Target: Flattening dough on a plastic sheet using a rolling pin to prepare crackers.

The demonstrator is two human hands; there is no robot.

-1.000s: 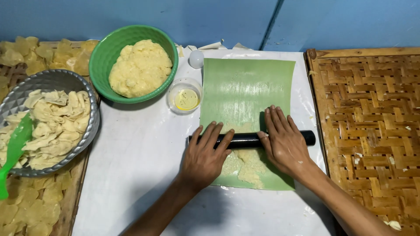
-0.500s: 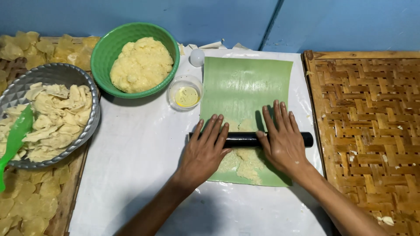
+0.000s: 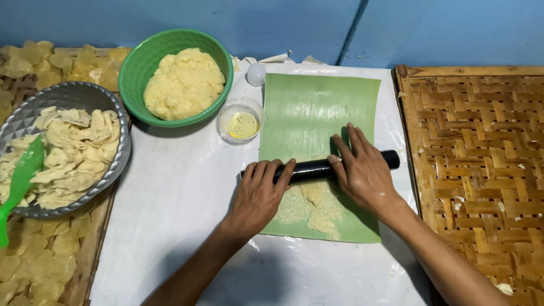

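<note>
A black rolling pin (image 3: 313, 168) lies across a green banana leaf sheet (image 3: 317, 113) on the white table. My left hand (image 3: 258, 195) presses flat on the pin's left part, fingers spread. My right hand (image 3: 362, 170) presses flat on its right part. Below the pin, a thin patch of flattened yellow dough (image 3: 311, 207) shows on the leaf, between my hands. The far half of the leaf is bare.
A green bowl (image 3: 141, 68) of yellow dough stands at the back left. A small clear cup of oil (image 3: 242, 122) sits beside the leaf. A metal basin (image 3: 116, 147) of flat pieces with a green spatula (image 3: 20, 181) is at the left. A woven bamboo tray (image 3: 481, 170) lies at the right.
Both hands and the rolling pin have stayed across the leaf, shifting only slightly; the pin has rolled a little away from me over the dough.
</note>
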